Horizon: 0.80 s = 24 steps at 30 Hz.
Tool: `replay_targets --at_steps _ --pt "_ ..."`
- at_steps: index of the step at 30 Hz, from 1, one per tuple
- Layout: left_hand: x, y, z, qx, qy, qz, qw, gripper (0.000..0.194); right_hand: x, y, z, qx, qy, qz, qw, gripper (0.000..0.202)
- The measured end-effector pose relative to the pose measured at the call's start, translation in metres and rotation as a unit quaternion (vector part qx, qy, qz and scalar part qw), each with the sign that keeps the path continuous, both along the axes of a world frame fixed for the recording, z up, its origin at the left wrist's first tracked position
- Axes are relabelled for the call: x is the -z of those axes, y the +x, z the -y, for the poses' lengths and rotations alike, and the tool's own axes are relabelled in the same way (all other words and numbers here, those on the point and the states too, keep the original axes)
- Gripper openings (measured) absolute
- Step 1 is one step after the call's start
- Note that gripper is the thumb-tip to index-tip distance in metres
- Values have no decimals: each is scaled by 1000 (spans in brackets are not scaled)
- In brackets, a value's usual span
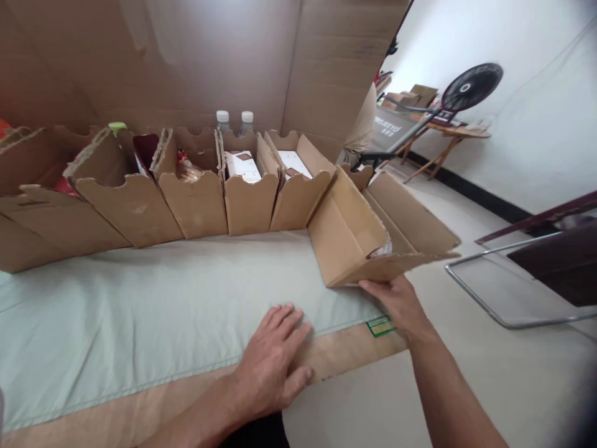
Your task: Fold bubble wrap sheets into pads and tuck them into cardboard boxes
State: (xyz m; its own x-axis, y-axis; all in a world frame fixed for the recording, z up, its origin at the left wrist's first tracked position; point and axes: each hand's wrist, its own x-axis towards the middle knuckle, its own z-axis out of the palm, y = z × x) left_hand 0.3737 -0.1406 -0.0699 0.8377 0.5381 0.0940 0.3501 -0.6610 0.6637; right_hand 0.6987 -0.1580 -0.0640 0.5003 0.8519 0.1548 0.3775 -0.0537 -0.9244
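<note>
My left hand (273, 361) lies flat with its fingers stretched out at the front edge of the pale green cloth (177, 292), holding nothing. At the right end of the row, my right hand (398, 302) grips the lower near side of an open cardboard box (345, 255). The box juts past the table's right edge, and its side panel (410, 211) spreads outward. A bit of something whitish (383, 250) shows inside. Part of my right hand's fingers is hidden by the box.
Several cardboard bins line the back; two hold white boxes (242, 166), another a reddish packet (186, 168). White-capped bottles (222, 119) stand behind them. A tall cardboard panel (196, 62) rises at the back. To the right are a metal-framed chair (485, 311) and a fan (471, 87).
</note>
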Motion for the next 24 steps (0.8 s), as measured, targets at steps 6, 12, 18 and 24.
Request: replay_targets --at_steps 6,12,18,24 --pt "5 -3 4 -3 11 36 999 53 -11 48 -69 -75 -5 -56 996 56" --pt "28 5 1 8 59 54 997 46 -12 55 -142 -118 -2 -72 990 59" --pt "46 7 -1 28 127 78 988 43 -11 49 -167 -114 0 -55 992 65" --pt "41 9 6 11 106 55 993 46 -17 37 -167 -67 -6 -1 998 54"
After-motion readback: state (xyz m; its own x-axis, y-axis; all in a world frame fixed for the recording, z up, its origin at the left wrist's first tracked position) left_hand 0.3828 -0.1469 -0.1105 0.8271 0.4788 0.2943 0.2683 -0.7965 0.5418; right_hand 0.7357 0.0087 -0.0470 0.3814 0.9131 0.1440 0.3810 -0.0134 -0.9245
